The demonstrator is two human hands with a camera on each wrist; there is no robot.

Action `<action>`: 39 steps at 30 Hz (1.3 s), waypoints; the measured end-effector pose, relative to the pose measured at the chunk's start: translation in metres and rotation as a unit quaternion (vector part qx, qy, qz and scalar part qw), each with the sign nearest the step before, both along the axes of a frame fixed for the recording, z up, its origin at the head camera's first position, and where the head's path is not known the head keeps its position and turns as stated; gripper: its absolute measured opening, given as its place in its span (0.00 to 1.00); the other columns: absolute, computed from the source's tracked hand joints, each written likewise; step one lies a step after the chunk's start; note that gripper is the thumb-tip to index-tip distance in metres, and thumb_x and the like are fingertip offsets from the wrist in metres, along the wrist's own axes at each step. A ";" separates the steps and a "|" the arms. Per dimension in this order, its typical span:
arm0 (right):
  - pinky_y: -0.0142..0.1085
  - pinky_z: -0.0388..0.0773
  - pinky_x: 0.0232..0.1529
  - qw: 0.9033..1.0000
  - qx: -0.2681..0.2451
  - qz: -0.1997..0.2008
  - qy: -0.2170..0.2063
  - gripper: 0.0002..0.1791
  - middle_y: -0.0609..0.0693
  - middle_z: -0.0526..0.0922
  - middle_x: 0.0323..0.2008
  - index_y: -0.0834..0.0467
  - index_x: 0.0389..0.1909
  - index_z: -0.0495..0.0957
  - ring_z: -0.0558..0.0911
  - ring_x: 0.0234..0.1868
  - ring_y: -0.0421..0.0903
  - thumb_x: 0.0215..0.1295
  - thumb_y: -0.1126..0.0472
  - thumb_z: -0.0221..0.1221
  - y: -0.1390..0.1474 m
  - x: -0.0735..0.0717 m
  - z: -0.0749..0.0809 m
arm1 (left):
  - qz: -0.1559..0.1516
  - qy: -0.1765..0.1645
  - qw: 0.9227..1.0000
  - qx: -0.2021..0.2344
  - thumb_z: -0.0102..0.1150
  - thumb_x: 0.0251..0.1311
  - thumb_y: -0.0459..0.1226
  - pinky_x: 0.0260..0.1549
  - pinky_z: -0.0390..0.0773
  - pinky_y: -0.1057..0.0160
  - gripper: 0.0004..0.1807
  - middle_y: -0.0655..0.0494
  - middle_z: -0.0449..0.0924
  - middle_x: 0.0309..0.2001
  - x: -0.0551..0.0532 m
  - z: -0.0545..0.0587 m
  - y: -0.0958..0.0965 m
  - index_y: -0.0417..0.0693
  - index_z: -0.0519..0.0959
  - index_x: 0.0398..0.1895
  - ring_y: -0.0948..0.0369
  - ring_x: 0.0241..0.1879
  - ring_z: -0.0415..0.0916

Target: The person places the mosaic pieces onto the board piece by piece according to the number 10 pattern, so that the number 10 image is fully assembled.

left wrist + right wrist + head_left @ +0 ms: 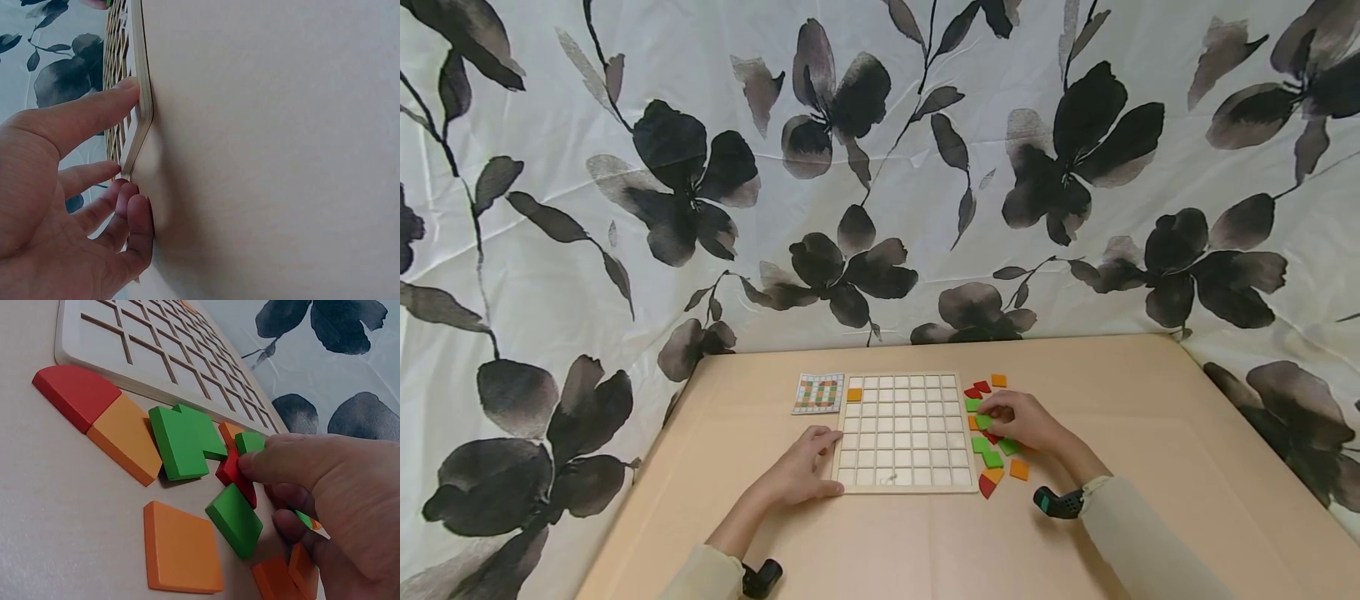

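Observation:
A pale wooden grid board (907, 492) lies on the table with one orange square tile (854, 395) in its far left corner. My left hand (808, 471) rests against the board's left side, thumb at the near corner and another fingertip farther up the edge. In the left wrist view, that thumb (103, 109) touches the rim while the other fingers bend loosely beside it. To the right of the board, my right hand (1026, 421) reaches into scattered tiles. Its thumb and forefinger pinch a green tile (250, 442), partly hidden, above a red tile (231, 472).
Several red, orange and green tiles line the board's right side, including a green square (236, 520), an orange square (182, 547) and a red rounded piece (76, 394). A coloured pattern card (817, 393) lies left of the board. Floral cloth (925, 167) hangs behind the table (887, 550).

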State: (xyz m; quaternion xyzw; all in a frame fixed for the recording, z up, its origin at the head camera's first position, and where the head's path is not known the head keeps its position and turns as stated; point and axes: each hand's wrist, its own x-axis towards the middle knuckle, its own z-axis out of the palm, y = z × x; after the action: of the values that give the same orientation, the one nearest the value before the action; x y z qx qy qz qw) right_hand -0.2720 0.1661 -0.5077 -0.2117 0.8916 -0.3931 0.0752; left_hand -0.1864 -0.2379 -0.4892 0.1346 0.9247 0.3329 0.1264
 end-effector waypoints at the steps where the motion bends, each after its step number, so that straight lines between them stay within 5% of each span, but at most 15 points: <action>1: 0.28 0.74 0.40 1.000 -0.001 0.001 0.001 0.14 0.50 0.80 0.42 0.57 0.46 0.83 0.75 0.41 0.45 0.57 0.67 0.65 0.000 0.000 0.000 | 0.000 0.000 1.000 -0.001 0.75 0.46 0.41 0.47 0.72 0.53 0.45 0.48 0.61 0.65 0.000 0.000 0.000 0.44 0.65 0.69 0.52 0.57 0.67; 39: 0.28 0.74 0.33 1.000 0.012 -0.008 0.024 0.12 0.47 0.76 0.32 0.55 0.39 0.83 0.73 0.34 0.44 0.53 0.62 0.69 -0.013 -0.003 -0.004 | -0.006 0.006 1.000 0.005 0.75 0.46 0.40 0.47 0.73 0.53 0.45 0.47 0.61 0.64 -0.001 0.000 -0.001 0.41 0.64 0.69 0.52 0.57 0.67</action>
State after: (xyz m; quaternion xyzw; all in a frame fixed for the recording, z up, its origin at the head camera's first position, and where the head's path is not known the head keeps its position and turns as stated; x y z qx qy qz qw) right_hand -0.2750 0.1529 -0.5116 -0.2127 0.8997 -0.3776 0.0531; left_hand -0.1874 -0.2384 -0.4890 0.1424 0.9230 0.3359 0.1224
